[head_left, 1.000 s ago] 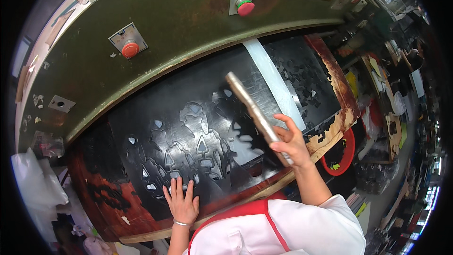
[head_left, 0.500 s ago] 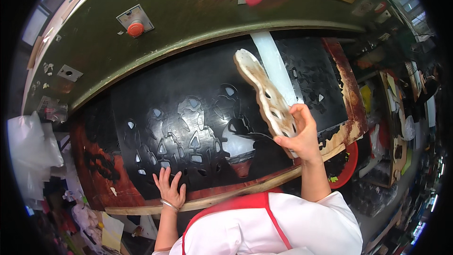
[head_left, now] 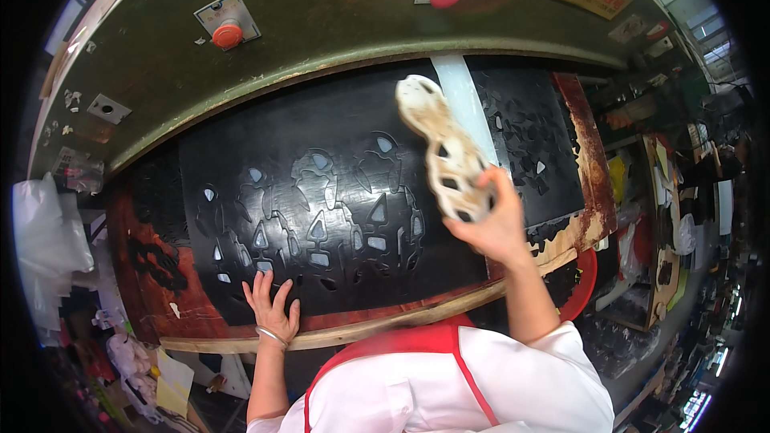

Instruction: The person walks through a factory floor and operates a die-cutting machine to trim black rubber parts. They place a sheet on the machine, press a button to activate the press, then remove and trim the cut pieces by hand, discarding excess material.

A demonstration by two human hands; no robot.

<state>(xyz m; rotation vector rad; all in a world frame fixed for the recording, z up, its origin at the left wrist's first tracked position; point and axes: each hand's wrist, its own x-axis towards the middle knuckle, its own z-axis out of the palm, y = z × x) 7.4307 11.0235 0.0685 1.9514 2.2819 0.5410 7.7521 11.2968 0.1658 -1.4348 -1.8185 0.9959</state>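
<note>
2 bare hands are visible to me from my remote place. The right hand [head_left: 497,220] has its fingers closed around the near end of a pale, sole-shaped plate [head_left: 449,151] with several holes, and I see this plate raised above the black sheet [head_left: 281,124], close beside the white strip [head_left: 462,96]. The left hand [head_left: 274,313] is palm down at the near edge of the sheet, with fingers spread open. Cut outlines mark the sheet, which lies upon the reddish counter [head_left: 200,305]. Behind, 2 red buttons [head_left: 228,34] are on the green panel [head_left: 321,8].
</note>
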